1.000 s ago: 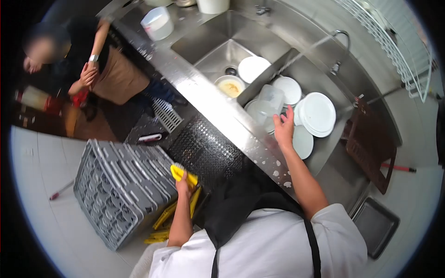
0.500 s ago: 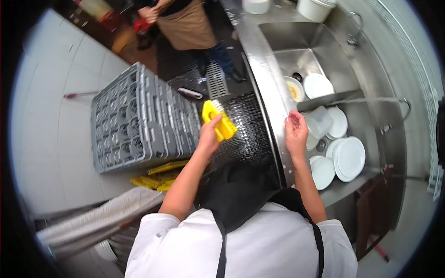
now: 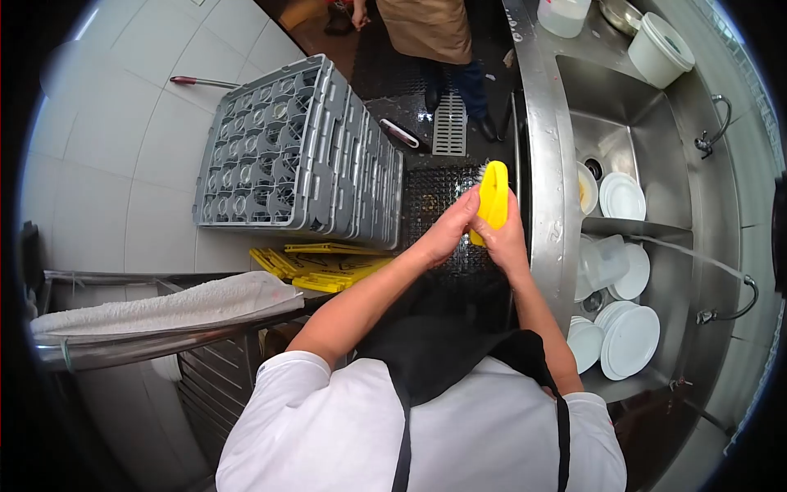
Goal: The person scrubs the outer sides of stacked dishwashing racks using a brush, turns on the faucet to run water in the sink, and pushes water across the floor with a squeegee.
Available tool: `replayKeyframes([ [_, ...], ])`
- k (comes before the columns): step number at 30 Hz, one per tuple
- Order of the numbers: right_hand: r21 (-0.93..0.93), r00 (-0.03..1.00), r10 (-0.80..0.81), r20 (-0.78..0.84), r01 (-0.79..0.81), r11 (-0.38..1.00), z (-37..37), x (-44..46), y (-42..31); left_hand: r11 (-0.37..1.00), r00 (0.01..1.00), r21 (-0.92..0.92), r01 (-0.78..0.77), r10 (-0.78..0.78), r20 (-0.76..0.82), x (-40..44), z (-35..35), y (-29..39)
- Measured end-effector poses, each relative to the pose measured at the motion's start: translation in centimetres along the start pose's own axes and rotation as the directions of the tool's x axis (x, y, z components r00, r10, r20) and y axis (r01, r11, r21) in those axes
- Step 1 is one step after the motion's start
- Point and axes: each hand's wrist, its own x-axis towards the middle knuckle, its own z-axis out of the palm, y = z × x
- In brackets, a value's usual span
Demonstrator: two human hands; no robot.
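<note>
A yellow scrub brush (image 3: 494, 197) with pale bristles is held upright between my hands, over the dark floor mat beside the sink counter. My left hand (image 3: 452, 225) is closed on its lower left side. On the other side, my right hand (image 3: 507, 239) has its fingers wrapped round the lower right of the brush. The bristles show at the upper left edge, mostly hidden behind the yellow body. White plates (image 3: 630, 343) and a clear plastic container (image 3: 605, 261) lie in the near sink basin to my right.
Grey glass racks (image 3: 270, 156) stand stacked at the left, with folded yellow signs (image 3: 328, 266) beside them. Water runs from the tap (image 3: 742, 299). A person in a brown apron (image 3: 426, 29) stands ahead, near the floor drain (image 3: 450, 127). A towel (image 3: 172, 303) hangs on a rail.
My right hand has moved left from the sink edge and taken hold of the brush. My left hand has carried the brush right, turning it more upright. The camera view has shifted.
</note>
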Motion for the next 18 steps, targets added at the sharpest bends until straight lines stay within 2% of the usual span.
replayKeyframes([
  [4,0.201,0.979,0.200,-0.048,-0.187,0.962,0.7,0.0,-0.1,0.968,0.990,0.241,0.071,-0.039,-0.136,-0.6,-1.3,2.3],
  [5,0.258,0.964,0.258,-0.060,-0.235,0.937,1.1,0.4,0.0,0.929,0.972,0.370,-0.003,0.089,-0.216,0.7,-4.0,0.0],
  [8,0.236,0.963,0.239,-0.126,-0.205,0.950,2.7,1.5,-0.5,0.933,0.946,0.360,0.001,0.115,-0.302,1.5,-6.5,3.3],
  [9,0.251,0.975,0.178,-0.130,-0.141,0.958,3.3,2.1,-1.5,0.936,0.931,0.351,0.018,0.112,-0.347,1.4,-6.6,4.5],
  [12,0.346,0.940,0.183,-0.287,-0.077,0.935,4.7,4.1,-2.5,0.891,0.960,0.454,0.032,0.099,-0.261,0.6,-6.9,6.9],
  [14,0.226,0.912,0.071,-0.405,0.025,0.974,3.8,6.2,-1.5,0.882,0.970,0.472,0.005,0.110,-0.215,1.3,-8.6,6.4],
  [16,0.207,0.847,0.086,-0.525,0.029,0.978,2.8,7.5,-2.2,0.870,0.948,0.492,0.032,0.129,-0.291,1.3,-10.0,6.4],
  [18,0.336,0.832,0.180,-0.524,0.008,0.942,1.7,7.6,-4.4,0.916,0.953,0.399,0.032,0.092,-0.288,0.2,-9.1,8.3],
])
